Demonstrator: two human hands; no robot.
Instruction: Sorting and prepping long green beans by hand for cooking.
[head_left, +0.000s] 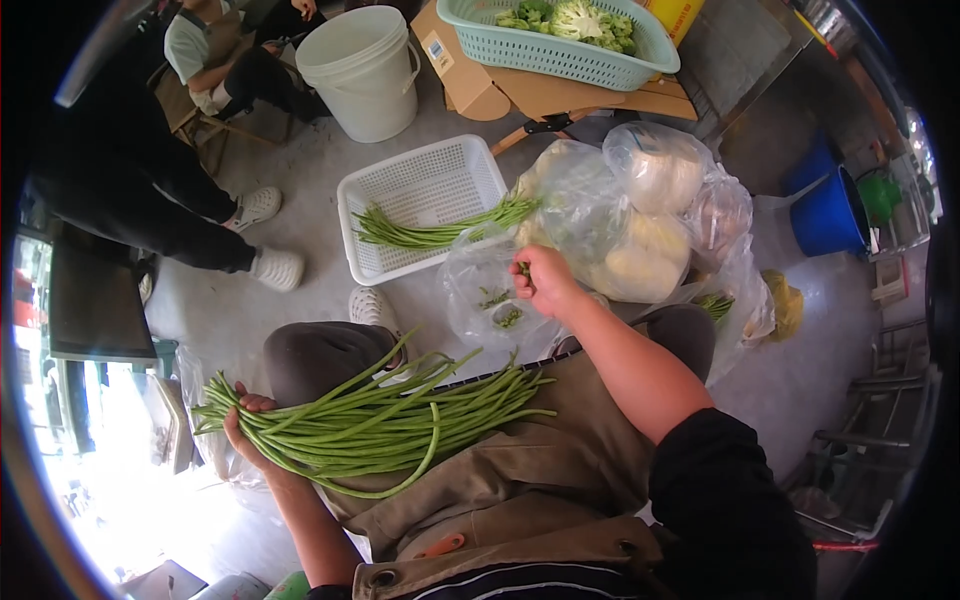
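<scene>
A large bundle of long green beans (390, 420) lies across my lap on the brown apron (517, 480). My left hand (251, 420) grips the bundle near its left end. Over a clear plastic bag (469, 300) on the floor is my right hand (541, 281), its fingers curled around small green pieces that look like bean ends. More short green bits (510, 318) lie in that bag. Beyond it, a white perforated plastic basket (349, 225) holds a smaller bunch of long beans (427, 234), whose right ends hang over the rim.
Clear bags of pale vegetables (645, 255) stand at the right of the basket. Farther back are a white bucket (367, 90) and a light green basket (547, 66) of broccoli and cauliflower on cardboard. A person stands at left; another sits behind. A blue bucket (829, 214) is at right.
</scene>
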